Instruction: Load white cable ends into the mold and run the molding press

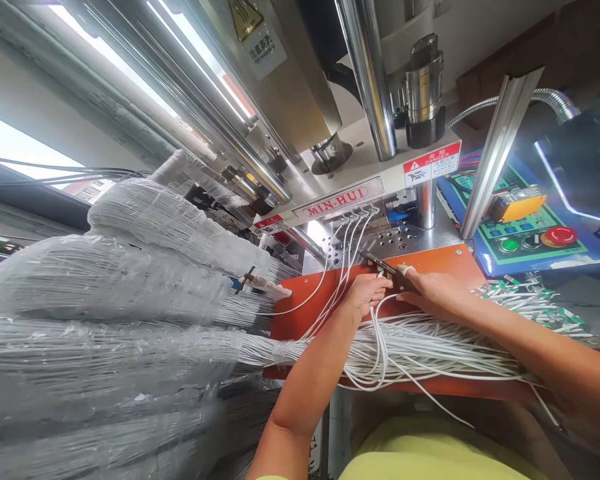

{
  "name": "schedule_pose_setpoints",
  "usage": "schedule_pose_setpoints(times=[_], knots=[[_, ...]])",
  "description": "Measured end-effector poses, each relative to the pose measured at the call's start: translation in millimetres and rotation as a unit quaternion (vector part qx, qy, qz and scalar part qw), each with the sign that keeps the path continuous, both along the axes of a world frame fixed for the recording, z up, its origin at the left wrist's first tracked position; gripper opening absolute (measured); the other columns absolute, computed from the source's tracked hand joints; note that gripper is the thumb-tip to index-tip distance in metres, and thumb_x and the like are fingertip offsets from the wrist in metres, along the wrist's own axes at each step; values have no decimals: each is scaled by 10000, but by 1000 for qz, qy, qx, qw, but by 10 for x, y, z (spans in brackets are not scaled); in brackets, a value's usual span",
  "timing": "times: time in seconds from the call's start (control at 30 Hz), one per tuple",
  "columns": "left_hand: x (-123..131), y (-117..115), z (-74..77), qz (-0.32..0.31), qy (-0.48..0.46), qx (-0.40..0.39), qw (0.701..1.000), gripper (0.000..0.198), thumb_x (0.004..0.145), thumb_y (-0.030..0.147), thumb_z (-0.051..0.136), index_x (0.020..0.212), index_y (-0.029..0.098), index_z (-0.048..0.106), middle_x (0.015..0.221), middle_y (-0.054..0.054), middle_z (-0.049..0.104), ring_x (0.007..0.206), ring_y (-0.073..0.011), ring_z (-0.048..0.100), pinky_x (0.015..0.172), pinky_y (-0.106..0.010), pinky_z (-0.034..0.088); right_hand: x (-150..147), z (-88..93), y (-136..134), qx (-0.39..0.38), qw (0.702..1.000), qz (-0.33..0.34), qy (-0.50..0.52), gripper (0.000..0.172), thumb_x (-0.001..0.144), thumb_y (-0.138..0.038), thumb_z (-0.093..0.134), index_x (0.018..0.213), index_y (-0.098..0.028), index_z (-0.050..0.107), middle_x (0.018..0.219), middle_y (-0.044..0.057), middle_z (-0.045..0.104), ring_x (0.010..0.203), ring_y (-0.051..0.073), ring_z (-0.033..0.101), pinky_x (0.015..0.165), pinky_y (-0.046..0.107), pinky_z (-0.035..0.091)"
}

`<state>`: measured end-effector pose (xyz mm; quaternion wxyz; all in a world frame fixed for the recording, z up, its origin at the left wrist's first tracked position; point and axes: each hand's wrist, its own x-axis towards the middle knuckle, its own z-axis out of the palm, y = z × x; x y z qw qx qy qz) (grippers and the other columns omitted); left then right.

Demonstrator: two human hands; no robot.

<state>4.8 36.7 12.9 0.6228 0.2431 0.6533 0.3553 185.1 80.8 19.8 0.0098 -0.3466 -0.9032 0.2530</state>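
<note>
Cable (375,327) pinched in our left hand (367,293) could slip from what looks like the jig (385,269) our right hand (430,287) grips, close beneath the press (337,197).

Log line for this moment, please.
left hand: gripping white cable at dark strip | right hand: holding dark strip on orange plate | cable bundle: draped across plate

Bright, window glare upper left, edges warped.
</note>
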Motion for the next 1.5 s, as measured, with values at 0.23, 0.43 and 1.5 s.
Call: schedule_pose_setpoints(times=[0.23, 0.43, 1.5], knots=[[30, -80, -46, -37, 98, 87, 991, 327, 774, 410, 652, 636, 161, 493, 495, 47, 465, 351, -31, 345, 352, -181, 204, -19, 21, -20, 5, 999, -36, -28, 354, 918, -492, 423, 1130, -210, 444, 948, 115, 700, 863, 308, 668, 633, 339, 408], [-11, -158, -111, -26, 248, 136, 959, 239, 926, 373, 410, 853, 178, 527, 567, 1, 613, 351, -86, 455, 385, -204, 312, 1, -9, -1, -6, 999, -36, -9, 322, 908, -505, 437, 1069, -226, 439, 953, 97, 695, 876, 295, 665, 645, 330, 413], [-189, -206, -48, -115, 462, 349, 807, 77, 823, 142, 609, 843, 192, 664, 808, 4, 706, 738, -122, 654, 708, -220, 500, 22, -63, 42, -5, 999, -31, 11, 307, 907, -495, 477, 1034, -219, 441, 903, 77, 689, 829, 286, 666, 580, 297, 358]])
